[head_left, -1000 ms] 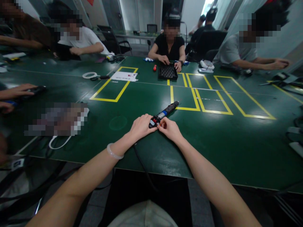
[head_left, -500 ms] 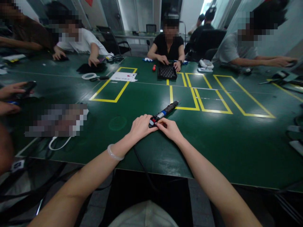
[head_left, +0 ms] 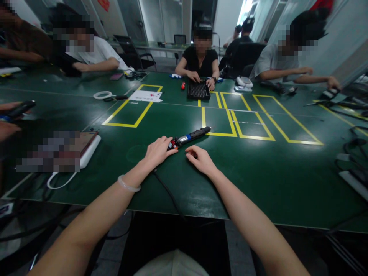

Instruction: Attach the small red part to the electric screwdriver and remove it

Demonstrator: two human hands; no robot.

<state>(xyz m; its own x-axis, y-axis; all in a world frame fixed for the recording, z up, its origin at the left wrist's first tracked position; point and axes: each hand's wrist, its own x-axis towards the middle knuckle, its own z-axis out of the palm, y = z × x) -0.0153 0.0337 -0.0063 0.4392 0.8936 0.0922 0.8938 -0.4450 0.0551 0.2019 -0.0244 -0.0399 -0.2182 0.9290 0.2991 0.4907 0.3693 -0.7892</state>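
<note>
A pen-shaped electric screwdriver [head_left: 188, 137], black with silver and blue bands, lies slanted on the green table [head_left: 244, 176], its tip toward the upper right. My left hand [head_left: 159, 151] is wrapped over its rear end, where red and orange parts show by the thumb. To the right, my right hand [head_left: 199, 158] hovers just off the tool with curled fingers, thumb and index slightly apart and nothing visible between them. A black cable [head_left: 169, 189] runs from near my left wrist over the table's front edge.
Across the table a person works at a black tray [head_left: 199, 89] beside a small red object [head_left: 183, 86]. Yellow tape outlines and a white paper [head_left: 146, 96] lie mid-table. A tablet-like device [head_left: 90, 151] is at the left; other people sit around, with cables at the right.
My right hand has come off the tool, and a gap now separates them. The tool's rear has swung left with my left hand, so it lies flatter. The view has shifted slightly.
</note>
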